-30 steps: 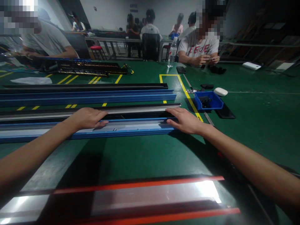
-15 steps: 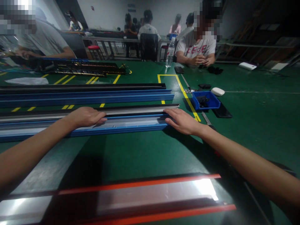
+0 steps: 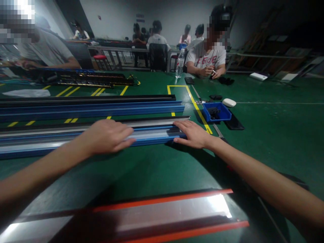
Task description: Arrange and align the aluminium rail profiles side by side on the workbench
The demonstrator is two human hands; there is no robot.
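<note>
A long blue rail (image 3: pixel 152 141) with a pale inner strip lies on the green table, and a thin black-and-silver strip (image 3: pixel 162 122) runs along its far side. Above the rail's near edge is my left hand (image 3: pixel 110 136), slightly blurred, its fingers loosely bent and the thumb apart. I see nothing in it; whether it touches the rail I cannot tell. At the rail's right end lies my right hand (image 3: pixel 193 134), fingers stretched over the far side and thumb out at the near edge. It covers part of that end.
Beyond lie a second blue rail (image 3: pixel 152 109) and a black rail (image 3: pixel 141 98). An orange-edged panel (image 3: pixel 162 216) lies nearest me. To the right are a blue bin (image 3: pixel 217 116) of black parts, a phone (image 3: pixel 235 123) and a white case (image 3: pixel 229 102). Co-workers sit across the table.
My left hand has moved right and toward me along the rail. My right thumb has shifted to the near edge. The view has tilted slightly.
</note>
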